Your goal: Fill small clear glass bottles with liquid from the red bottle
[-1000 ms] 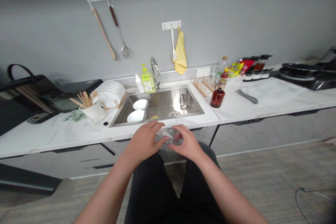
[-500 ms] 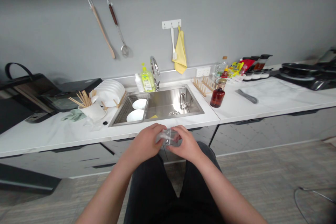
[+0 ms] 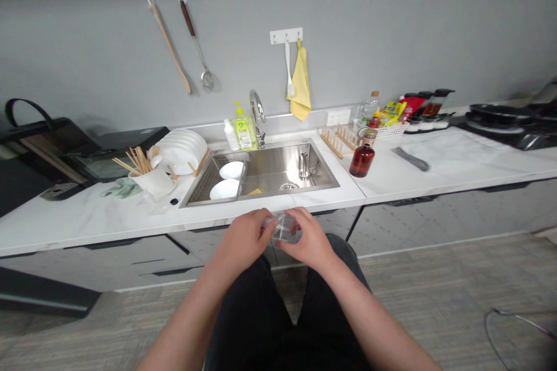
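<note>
A small clear plastic container [image 3: 286, 228] is held in front of the counter's edge, above my knees. My left hand [image 3: 248, 239] grips its left end, with the thumb across the near side. Around the right end, my right hand [image 3: 308, 237] curls its thumb and fingers. My fingers cover both ends, and I cannot make out anything inside it. Just beyond the hands lies the steel sink [image 3: 278, 153], with two white bowls [image 3: 224, 189] in the rack at its left.
Left of the sink are a chopstick holder [image 3: 157, 183], white plates [image 3: 180, 148] and a green cloth [image 3: 122, 188]. A brown bottle [image 3: 362, 161], a wooden rack [image 3: 338, 140] and grey tongs-like utensil [image 3: 411, 159] stand or lie to the right. A faucet [image 3: 257, 119] rises behind the sink.
My left fingers have shifted slightly on the clear container, and more of its side shows. The right hand keeps its hold. The view has tilted a little.
</note>
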`<state>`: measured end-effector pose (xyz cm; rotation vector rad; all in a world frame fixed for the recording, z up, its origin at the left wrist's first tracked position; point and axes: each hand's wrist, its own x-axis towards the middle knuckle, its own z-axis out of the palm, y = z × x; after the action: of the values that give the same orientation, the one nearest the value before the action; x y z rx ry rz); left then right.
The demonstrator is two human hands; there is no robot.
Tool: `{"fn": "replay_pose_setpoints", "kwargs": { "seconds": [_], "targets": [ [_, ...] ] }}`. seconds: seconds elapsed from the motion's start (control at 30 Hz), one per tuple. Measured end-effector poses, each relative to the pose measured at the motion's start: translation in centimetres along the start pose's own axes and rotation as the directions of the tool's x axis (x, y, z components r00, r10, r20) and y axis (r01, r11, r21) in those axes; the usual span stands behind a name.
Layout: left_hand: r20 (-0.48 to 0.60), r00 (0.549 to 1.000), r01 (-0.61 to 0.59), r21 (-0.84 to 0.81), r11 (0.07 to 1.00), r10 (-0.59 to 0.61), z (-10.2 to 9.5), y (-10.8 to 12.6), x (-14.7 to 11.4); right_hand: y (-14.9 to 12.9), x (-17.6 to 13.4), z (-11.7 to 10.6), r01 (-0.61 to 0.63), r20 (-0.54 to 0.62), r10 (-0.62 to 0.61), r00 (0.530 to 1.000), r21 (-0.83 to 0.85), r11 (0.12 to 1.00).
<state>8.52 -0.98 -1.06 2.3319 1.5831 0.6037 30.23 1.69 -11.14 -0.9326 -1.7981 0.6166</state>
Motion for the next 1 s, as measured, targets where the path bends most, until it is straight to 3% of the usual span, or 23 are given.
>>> {"fn": "replay_pose_setpoints", "kwargs": {
  "seconds": [0.27, 0.47, 0.53, 0.67, 0.73, 0.83, 0.9, 1.0],
  "targets": [
    [-0.066, 0.995, -0.068, 0.01, 0.998, 0.069, 1.1, -0.7, 0.4, 0.2, -0.1, 0.0, 0.001, -0.016, -0.001, 1.0, -0.016, 1.0],
    [-0.014, 0.951, -0.31, 0.039, 0.95, 0.31, 0.8, -1.7, 0.3, 1.3, -0.3, 0.1, -0.059, 0.03, 0.057, 0.998, 0.09, 0.994],
    [0.001, 0.931, -0.366, 0.018, 0.93, 0.366, 0.6, -1.9, 0.1, 2.0, -0.3, -0.3, -0.117, 0.087, 0.1, 0.991, 0.209, 0.971],
    [0.036, 0.909, -0.413, -0.057, 0.909, 0.415, 0.4, -2.1, -0.2, 3.0, -0.1, -1.6, -0.253, 0.311, 0.135, 0.941, 0.376, 0.892],
    [0.031, 0.925, -0.375, -0.107, 0.921, 0.38, 0.7, -2.3, -0.4, 3.1, 0.1, -2.0, -0.273, 0.356, 0.129, 0.926, 0.392, 0.878],
    [-0.053, 0.967, -0.255, -0.249, 0.934, 0.25, 1.6, -3.2, -0.6, 3.2, 0.3, -1.7, -0.254, 0.267, 0.15, 0.952, 0.416, 0.873],
    [-0.096, 0.983, -0.184, -0.406, 0.895, 0.158, 2.7, -4.2, -0.9, 3.3, 0.3, -0.9, -0.267, 0.2, 0.197, 0.96, 0.444, 0.855],
    [-0.082, 0.997, -0.056, -0.583, 0.811, 0.01, 5.0, -5.6, -1.4, 3.2, 0.2, 0.7, -0.331, 0.224, 0.251, 0.942, 0.49, 0.806]
  ]
}}
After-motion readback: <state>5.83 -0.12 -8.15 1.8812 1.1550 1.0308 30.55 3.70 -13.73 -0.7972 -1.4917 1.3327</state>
